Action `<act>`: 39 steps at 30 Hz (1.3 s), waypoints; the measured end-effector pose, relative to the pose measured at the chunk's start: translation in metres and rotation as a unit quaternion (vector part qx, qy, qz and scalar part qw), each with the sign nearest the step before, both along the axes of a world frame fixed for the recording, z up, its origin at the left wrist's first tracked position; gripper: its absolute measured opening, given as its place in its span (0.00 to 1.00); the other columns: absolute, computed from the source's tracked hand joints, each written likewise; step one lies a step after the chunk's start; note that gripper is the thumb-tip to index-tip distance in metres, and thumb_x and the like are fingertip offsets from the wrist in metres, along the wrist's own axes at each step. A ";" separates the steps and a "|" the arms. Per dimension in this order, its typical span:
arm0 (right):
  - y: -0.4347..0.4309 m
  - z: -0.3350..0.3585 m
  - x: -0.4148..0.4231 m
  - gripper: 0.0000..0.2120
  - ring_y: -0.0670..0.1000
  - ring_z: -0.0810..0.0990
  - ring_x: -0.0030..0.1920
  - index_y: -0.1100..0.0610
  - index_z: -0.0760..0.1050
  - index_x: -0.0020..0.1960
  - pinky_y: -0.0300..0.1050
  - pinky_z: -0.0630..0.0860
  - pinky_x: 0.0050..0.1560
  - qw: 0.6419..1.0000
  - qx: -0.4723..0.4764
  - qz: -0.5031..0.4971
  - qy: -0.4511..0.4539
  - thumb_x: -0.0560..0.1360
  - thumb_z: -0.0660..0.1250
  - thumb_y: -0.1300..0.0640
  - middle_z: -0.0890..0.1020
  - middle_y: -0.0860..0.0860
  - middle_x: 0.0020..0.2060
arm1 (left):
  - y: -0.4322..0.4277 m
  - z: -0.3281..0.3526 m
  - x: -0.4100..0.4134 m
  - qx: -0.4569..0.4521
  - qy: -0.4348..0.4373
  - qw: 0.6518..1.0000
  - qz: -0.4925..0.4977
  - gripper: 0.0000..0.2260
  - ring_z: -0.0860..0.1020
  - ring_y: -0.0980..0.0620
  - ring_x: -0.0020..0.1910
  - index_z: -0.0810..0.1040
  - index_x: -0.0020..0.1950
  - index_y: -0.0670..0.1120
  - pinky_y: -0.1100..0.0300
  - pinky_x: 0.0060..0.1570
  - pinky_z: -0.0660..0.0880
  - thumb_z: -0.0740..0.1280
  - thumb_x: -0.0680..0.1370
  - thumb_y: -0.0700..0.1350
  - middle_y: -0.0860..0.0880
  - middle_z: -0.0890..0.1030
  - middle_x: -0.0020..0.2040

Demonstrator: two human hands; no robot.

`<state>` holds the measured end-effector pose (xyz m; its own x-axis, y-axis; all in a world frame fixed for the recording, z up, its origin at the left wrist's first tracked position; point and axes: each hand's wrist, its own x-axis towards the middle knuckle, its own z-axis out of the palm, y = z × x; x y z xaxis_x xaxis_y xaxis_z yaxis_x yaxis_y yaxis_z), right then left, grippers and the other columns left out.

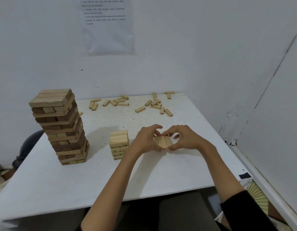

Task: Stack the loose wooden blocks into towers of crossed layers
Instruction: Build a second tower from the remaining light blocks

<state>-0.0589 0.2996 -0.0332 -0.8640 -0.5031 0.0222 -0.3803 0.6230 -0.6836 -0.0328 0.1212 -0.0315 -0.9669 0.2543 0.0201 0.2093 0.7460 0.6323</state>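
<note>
Well inside table (pixel 177 172) edges, hands (pixel 144 139) (pixel 186 137) pinch a block layer (pixel 162 141)

White speckled table (pixel 44 180) is set into a corner of scuffed white walls (pixel 211 47). Printed sheet (pixel 107 30) is taped above. Patterned floor covering (pixel 259 195) is seen at right.

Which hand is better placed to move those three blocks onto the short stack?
Probably the left hand: it pinches the row of three pale wooden blocks on the side nearest the short pale numbered stack; the right hand holds the far side.
</note>
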 end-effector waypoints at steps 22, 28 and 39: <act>-0.100 0.066 0.001 0.25 0.44 0.74 0.52 0.50 0.78 0.59 0.47 0.73 0.57 0.992 0.001 0.099 0.071 0.64 0.78 0.52 0.79 0.45 0.52 | -0.108 0.069 0.028 0.005 0.038 0.998 0.059 0.38 0.75 0.57 0.55 0.66 0.70 0.52 0.62 0.57 0.71 0.79 0.64 0.43 0.54 0.79 0.54; -0.124 0.063 0.001 0.25 0.44 0.74 0.52 0.51 0.78 0.60 0.48 0.73 0.56 0.991 0.023 0.113 0.071 0.64 0.78 0.52 0.80 0.47 0.53 | -0.129 0.063 0.031 -0.008 0.014 0.997 0.074 0.38 0.74 0.57 0.56 0.65 0.70 0.53 0.59 0.58 0.71 0.79 0.64 0.43 0.55 0.78 0.56; -0.127 0.054 0.001 0.27 0.43 0.72 0.52 0.50 0.77 0.61 0.45 0.71 0.54 0.990 0.057 0.107 0.066 0.64 0.77 0.50 0.80 0.46 0.55 | -0.134 0.051 0.029 -0.003 -0.003 0.998 0.057 0.37 0.74 0.57 0.57 0.66 0.70 0.53 0.60 0.59 0.71 0.78 0.65 0.43 0.56 0.78 0.54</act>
